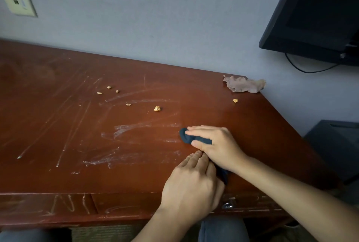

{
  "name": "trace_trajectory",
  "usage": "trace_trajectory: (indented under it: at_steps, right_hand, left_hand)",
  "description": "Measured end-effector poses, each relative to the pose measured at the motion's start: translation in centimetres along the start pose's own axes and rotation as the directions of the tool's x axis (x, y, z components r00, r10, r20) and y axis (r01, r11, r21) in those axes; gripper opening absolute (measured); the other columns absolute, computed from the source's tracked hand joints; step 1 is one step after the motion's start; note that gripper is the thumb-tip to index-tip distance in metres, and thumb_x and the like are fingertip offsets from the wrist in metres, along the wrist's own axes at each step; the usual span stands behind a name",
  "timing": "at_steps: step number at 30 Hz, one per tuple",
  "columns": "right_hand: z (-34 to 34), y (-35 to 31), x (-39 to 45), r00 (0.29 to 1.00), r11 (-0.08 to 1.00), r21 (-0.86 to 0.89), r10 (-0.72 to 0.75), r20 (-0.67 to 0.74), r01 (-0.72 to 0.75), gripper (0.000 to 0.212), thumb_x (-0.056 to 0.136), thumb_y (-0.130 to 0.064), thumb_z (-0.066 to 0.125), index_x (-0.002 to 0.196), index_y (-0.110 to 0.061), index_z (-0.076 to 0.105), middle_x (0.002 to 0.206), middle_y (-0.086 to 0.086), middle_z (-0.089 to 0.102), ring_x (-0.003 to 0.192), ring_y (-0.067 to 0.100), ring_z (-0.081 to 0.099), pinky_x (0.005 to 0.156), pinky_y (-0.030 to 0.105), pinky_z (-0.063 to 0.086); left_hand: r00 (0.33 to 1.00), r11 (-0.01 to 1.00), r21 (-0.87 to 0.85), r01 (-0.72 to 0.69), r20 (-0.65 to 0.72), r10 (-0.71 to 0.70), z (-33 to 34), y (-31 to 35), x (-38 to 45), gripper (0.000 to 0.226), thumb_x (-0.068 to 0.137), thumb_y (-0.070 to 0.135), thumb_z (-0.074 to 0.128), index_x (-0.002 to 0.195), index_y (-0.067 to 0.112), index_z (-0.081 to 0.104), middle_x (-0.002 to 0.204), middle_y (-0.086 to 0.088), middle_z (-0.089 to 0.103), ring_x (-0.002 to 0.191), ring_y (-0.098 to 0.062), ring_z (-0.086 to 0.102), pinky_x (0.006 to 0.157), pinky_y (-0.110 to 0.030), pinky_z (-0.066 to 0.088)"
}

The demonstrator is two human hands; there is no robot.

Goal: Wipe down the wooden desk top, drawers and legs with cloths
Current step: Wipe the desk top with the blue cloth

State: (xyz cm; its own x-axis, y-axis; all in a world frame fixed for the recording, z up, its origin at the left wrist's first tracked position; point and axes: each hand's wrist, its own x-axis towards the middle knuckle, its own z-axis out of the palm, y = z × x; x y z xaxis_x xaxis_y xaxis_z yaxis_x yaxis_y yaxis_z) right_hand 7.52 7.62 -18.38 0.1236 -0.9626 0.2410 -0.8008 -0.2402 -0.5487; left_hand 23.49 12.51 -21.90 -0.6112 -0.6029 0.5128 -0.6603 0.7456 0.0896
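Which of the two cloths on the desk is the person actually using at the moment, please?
The dark blue cloth, pressed flat under the right hand near the desk's front. The brown cloth lies crumpled and untouched at the far right corner.

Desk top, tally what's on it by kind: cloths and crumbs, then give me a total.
Cloths: 2, a dark blue cloth under the hands and a tan cloth at the far corner.
Crumbs: 6.
Total: 8.
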Motion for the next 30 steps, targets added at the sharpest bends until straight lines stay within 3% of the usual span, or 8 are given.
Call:
trace_trajectory:
  at_steps: [4,9,15,20,26,30]
  right_hand:
    - [-0.5,0.9,1.2,0.999,0.999,-0.04,-0.009,-0.034,0.007,0.035,0.09,-0.012,0.076,0.124,-0.02,0.074,0.129,-0.008,0.069,0.119,0.001,0.062,0.108,0.018,0.044]
    - [0.2,1.1,4.4,0.979,0.975,-0.174,0.105,-0.176,-0.136,0.036,0.101,-0.022,0.063,0.136,-0.017,0.067,0.138,-0.002,0.065,0.127,0.015,0.059,0.106,0.021,0.041]
    - [1.7,-2.8,-1.7,0.992,0.983,-0.183,-0.006,-0.123,-0.017,0.037,0.101,-0.02,0.062,0.138,-0.018,0.064,0.141,-0.003,0.062,0.13,0.011,0.056,0.115,0.029,0.04]
    - [1.2,-4.0,-4.7,0.999,0.997,-0.073,-0.037,0.023,0.039,0.042,0.097,-0.019,0.069,0.139,-0.021,0.064,0.141,-0.01,0.06,0.132,0.0,0.052,0.118,0.018,0.031]
    - [0.3,-2.1,-2.5,0.972,0.968,-0.191,0.122,-0.199,-0.161,0.037,0.1,-0.02,0.064,0.137,-0.015,0.065,0.138,-0.001,0.064,0.127,0.016,0.06,0.111,0.033,0.047]
    - [1.3,-4.1,-3.4,0.987,0.977,-0.183,0.081,-0.141,-0.106,0.039,0.099,-0.018,0.065,0.138,-0.016,0.064,0.141,-0.002,0.062,0.131,0.013,0.055,0.118,0.033,0.039]
  left_hand:
    - [0.998,0.999,0.047,-0.027,-0.062,0.03,0.2,-0.1,-0.9,0.046,0.091,0.034,0.051,0.116,0.005,0.077,0.121,-0.015,0.074,0.112,-0.028,0.072,0.102,-0.037,0.055]
    - [0.995,0.999,0.013,-0.04,-0.094,0.041,-0.6,-0.7,-3.3,0.044,0.093,0.031,0.053,0.122,0.007,0.075,0.13,-0.013,0.071,0.122,-0.027,0.067,0.108,-0.039,0.051]
    - [0.989,0.999,-0.046,0.003,-0.149,-0.01,-2.6,-2.3,-7.2,0.042,0.093,0.026,0.057,0.126,0.007,0.074,0.134,-0.011,0.069,0.129,-0.026,0.063,0.111,-0.04,0.048]
    - [0.976,0.992,-0.041,0.123,-0.178,-0.128,-4.5,-5.0,-8.8,0.041,0.096,0.027,0.052,0.124,0.006,0.075,0.132,-0.012,0.069,0.128,-0.026,0.063,0.112,-0.042,0.046]
    - [0.977,0.991,-0.04,0.128,-0.169,-0.133,-3.9,-6.5,-10.4,0.043,0.099,0.026,0.05,0.131,0.005,0.07,0.139,-0.011,0.064,0.133,-0.024,0.059,0.114,-0.04,0.041]
    - [0.966,0.984,-0.081,0.158,-0.192,-0.171,-3.8,-6.3,-10.4,0.042,0.098,0.028,0.05,0.13,0.007,0.071,0.138,-0.009,0.065,0.133,-0.021,0.059,0.115,-0.039,0.041]
